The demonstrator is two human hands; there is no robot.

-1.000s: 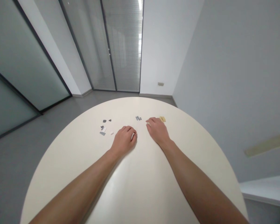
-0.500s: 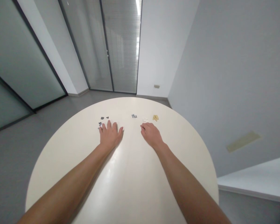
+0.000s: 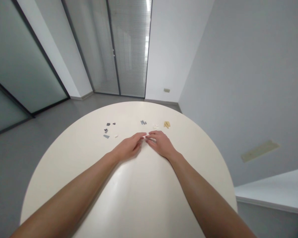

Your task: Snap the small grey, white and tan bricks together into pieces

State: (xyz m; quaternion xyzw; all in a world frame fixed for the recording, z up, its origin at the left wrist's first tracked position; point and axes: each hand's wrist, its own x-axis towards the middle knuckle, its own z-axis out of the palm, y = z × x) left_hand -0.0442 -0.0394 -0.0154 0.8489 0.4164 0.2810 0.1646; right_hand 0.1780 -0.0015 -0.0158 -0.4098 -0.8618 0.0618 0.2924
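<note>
My left hand (image 3: 130,145) and my right hand (image 3: 161,142) meet fingertip to fingertip over the middle of the round white table (image 3: 136,198). The fingers of both are bent inward and drawn together; whatever small thing lies between them is too small to make out. Just beyond my right hand lie small white pieces (image 3: 155,126) and a cluster of yellow pieces (image 3: 167,124). Several grey pieces (image 3: 143,122) sit farther up, past the fingertips. A lone white piece (image 3: 116,136) rests to the left of my left hand.
Dark pieces (image 3: 108,124) and a flat grey piece (image 3: 106,136) lie at the far left of the tabletop. Behind the table stand a glass partition (image 3: 129,59) and a pale wall (image 3: 171,49). Another wall (image 3: 238,82) runs along the right.
My left hand has lifted from its spread position by the dark pieces and moved right to meet my right hand. This uncovers the lone white piece. My right hand's fingers have loosened slightly.
</note>
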